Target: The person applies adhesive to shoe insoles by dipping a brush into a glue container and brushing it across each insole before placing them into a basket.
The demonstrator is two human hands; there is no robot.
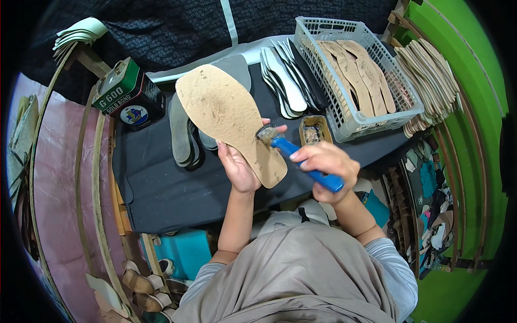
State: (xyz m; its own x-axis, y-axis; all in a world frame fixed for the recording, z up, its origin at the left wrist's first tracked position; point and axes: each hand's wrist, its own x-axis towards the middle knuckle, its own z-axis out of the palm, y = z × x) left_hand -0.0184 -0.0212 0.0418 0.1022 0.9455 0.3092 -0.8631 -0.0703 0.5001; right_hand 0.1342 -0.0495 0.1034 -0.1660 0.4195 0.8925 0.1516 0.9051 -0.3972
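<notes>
We see a table covered in dark cloth, with a patterned dark curtain behind it, a green wall to the right and a pink sheet to the left. The tan sole is held up above the middle of the table, tilted, its wide end away from the wearer. The left grip is clamped on its narrower part, thumb on the near face; the right grip is closed around the handle of a blue brush, whose dark head overlaps the sole's right edge.

We cannot tell whether the bristles press on the sole, and most of the left fingers are hidden behind it. The sole also covers part of the grey pieces on the table, and the black rim of the view cuts off the room's corners. The contents of the small container are hard to make out.

We count one sole in hand, one brush, one green-and-black can, one small container and one plastic crate with several tan soles inside. The white pieces and the stack of tan pieces beside the crate overlap too closely for us to count
</notes>
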